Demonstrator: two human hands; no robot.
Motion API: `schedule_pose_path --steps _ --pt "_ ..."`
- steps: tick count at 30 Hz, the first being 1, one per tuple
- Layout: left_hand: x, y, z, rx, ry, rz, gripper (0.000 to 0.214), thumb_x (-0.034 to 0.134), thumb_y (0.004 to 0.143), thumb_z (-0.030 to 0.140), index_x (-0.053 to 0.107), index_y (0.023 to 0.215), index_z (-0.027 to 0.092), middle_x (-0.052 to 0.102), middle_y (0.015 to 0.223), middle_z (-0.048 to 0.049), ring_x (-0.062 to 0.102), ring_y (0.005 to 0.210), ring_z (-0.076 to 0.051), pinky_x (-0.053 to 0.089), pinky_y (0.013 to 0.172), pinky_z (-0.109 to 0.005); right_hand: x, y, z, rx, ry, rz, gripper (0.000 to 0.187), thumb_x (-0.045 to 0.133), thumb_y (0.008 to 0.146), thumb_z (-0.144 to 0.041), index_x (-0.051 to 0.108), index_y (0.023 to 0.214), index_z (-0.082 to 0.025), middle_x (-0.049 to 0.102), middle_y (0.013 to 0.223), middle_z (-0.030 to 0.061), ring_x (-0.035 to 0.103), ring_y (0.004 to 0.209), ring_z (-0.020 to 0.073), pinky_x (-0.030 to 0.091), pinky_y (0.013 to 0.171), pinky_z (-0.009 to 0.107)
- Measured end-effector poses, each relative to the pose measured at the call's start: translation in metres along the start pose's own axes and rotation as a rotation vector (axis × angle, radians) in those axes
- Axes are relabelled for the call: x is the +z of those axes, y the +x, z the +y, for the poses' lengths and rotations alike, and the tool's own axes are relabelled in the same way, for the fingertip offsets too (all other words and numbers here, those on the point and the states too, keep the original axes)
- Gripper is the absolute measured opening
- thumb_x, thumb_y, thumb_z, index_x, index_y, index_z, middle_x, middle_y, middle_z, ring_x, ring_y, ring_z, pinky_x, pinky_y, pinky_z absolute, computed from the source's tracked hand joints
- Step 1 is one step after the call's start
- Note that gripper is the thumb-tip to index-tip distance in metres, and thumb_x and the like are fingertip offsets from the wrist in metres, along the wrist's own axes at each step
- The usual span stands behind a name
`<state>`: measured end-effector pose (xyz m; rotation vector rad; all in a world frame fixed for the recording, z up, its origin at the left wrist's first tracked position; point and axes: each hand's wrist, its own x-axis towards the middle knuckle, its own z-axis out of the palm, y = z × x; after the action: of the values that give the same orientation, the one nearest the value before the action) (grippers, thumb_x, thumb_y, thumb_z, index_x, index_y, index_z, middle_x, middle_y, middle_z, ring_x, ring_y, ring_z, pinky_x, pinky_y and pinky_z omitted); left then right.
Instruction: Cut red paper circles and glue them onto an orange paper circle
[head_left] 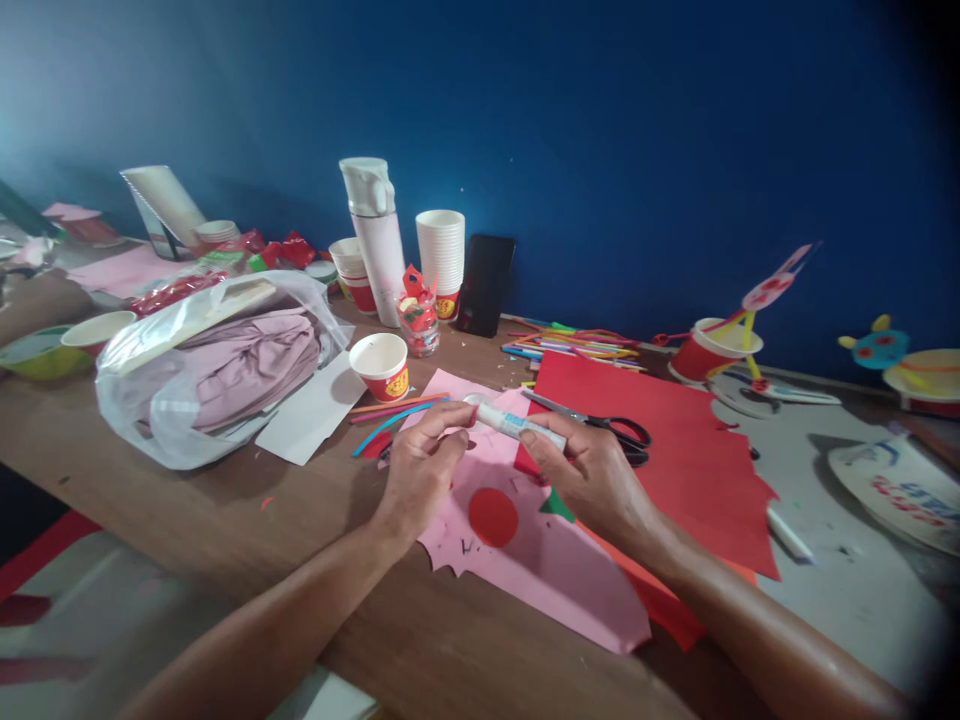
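Above the pink paper (525, 585), a slim white tube with blue print (517, 424), which looks like a glue stick, is held at a slant. My right hand (592, 480) grips its right end between thumb and fingers. At its left end are the curled fingers of my left hand (420, 465), the index fingertip against the tube; the exact grip of the thumb is hard to see. Below lies a red paper circle (493, 516) on the pink sheet, which has a jagged edge and small dark pen marks. Black-handled scissors (592, 418) rest just behind my right hand.
Red paper (660, 450) covers the right side. Behind stand a paper cup (380, 368), a white flask (375, 250), stacked cups (441, 255) and a dark phone (486, 285). A plastic bag with cloth (240, 370) sits left. Colourful sticks (574, 342) lie near the blue wall.
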<state>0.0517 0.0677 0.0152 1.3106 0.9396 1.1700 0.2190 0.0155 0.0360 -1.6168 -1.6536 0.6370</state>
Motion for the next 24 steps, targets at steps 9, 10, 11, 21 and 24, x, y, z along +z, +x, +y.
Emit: schedule_pose_path --steps 9,10,11,21,24 --pt "-0.0009 0.003 -0.0085 -0.152 -0.16 -0.056 0.027 0.057 0.072 0.013 0.07 0.095 0.022 0.065 0.099 -0.0029 0.058 0.078 -0.011 0.048 0.068 -0.021 0.0018 0.0016 0.0004 0.0 -0.038 -0.017 0.025 0.042 0.089 -0.034 0.063 0.098 -0.022 0.054 0.059 -0.004 0.046 0.05 0.0106 0.031 0.049 0.022" --pt "-0.0007 0.003 -0.0084 -0.167 -0.172 -0.059 0.028 0.057 0.072 0.013 0.07 0.096 0.022 0.065 0.099 -0.0032 0.058 0.078 -0.012 0.048 0.067 -0.021 0.0019 0.0016 0.0004 -0.003 -0.041 -0.016 0.025 0.043 0.089 -0.034 0.063 0.097 -0.021 0.054 0.059 -0.0039 0.045 0.05 0.0105 0.031 0.049 0.022" --pt "-0.0004 0.0029 -0.0081 -0.179 -0.181 -0.06 0.029 0.057 0.072 0.013 0.069 0.096 0.021 0.065 0.098 -0.0035 0.058 0.078 -0.012 0.048 0.066 -0.021 0.0019 0.0016 0.0005 -0.006 -0.043 -0.016 0.025 0.043 0.089 -0.034 0.063 0.096 -0.021 0.054 0.059 -0.0039 0.045 0.05 0.0105 0.031 0.049 0.022" --pt "0.0002 0.002 -0.0075 -0.141 -0.153 -0.07 0.032 0.055 0.07 0.011 0.069 0.097 0.022 0.065 0.097 -0.0037 0.057 0.087 -0.015 0.049 0.069 -0.024 0.0025 0.0011 0.0 -0.038 -0.026 0.014 0.025 0.043 0.089 -0.034 0.063 0.097 -0.02 0.056 0.062 -0.0035 0.045 0.051 0.0104 0.032 0.049 0.022" --pt "-0.0001 0.0019 -0.0044 -0.101 -0.056 -0.044 0.032 0.054 0.07 0.01 0.07 0.094 0.022 0.065 0.1 -0.0029 0.057 0.088 -0.016 0.049 0.069 -0.024 0.0028 -0.0001 -0.0002 -0.043 -0.018 0.022 0.025 0.044 0.089 -0.033 0.063 0.1 -0.021 0.057 0.062 -0.0037 0.046 0.051 0.0102 0.033 0.049 0.022"
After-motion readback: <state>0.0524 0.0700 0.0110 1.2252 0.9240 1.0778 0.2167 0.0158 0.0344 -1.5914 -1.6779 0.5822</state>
